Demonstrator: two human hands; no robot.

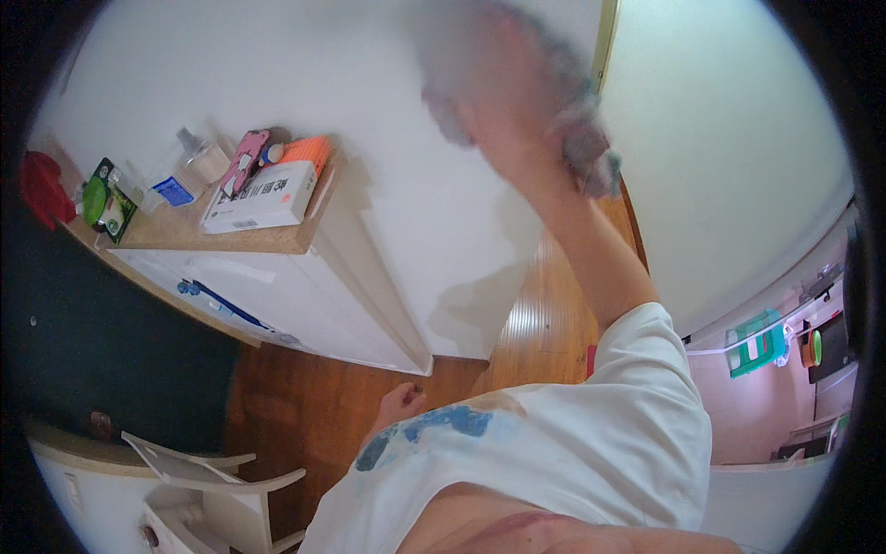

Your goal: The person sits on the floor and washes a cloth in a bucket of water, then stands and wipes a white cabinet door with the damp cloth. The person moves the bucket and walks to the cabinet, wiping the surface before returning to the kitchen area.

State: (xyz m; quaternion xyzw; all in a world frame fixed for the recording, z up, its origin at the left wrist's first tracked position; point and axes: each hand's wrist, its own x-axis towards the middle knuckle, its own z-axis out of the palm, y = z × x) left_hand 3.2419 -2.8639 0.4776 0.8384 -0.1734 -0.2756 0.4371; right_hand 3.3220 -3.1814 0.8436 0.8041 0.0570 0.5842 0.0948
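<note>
My right hand (pixel 509 83) is raised high at the top of the view, in front of the white wall, and blurred. It grips a soft, crumpled grey cloth (pixel 588 149) with dark and greenish parts, which shows on both sides of the hand. A pale haze hides the fingertips. Low beside my white T-shirt (pixel 567 436) hangs my left hand (pixel 403 401), partly hidden by the shirt, its fingers curled. Whether it holds something small is not clear.
At left, a white cabinet (pixel 277 277) with a wooden top carries a white box (pixel 263 197), a clear spray bottle (pixel 205 158) and a pink patterned item (pixel 246 163). A white chair (pixel 208 478) stands lower left on wooden flooring. Green plastic basket (pixel 754 343) at right.
</note>
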